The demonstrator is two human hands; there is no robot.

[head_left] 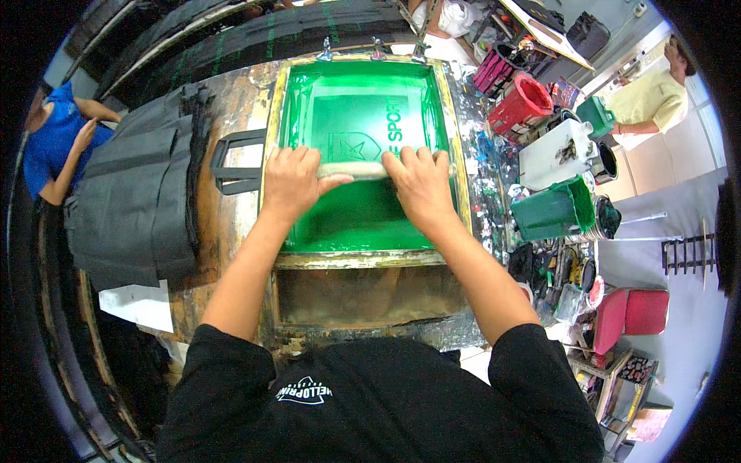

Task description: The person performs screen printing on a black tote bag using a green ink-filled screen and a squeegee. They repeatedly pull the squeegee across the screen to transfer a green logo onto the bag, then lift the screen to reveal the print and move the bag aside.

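Observation:
Both my hands grip a long pale squeegee [363, 170] laid across a framed printing screen covered in green ink. My left hand [292, 184] is closed round its left end, thumb stretched along the handle. Round the right end my right hand [419, 185] is closed, knuckles up. Beyond the squeegee, a shield with a star and some lettering show through the green mesh [347, 92]. A worn wooden frame [370, 260] edges the screen. From under its left side sticks out a black bag handle [224, 163]. The squeegee's blade is hidden beneath my hands and the handle.
A stack of black fabric bags [139, 185] lies left of the screen. Metal hinge clamps [377, 50] hold its far edge. To the right stand a red bucket [521, 104], a white container [548, 154] and a green container [552, 208]. People stand at far left and far right.

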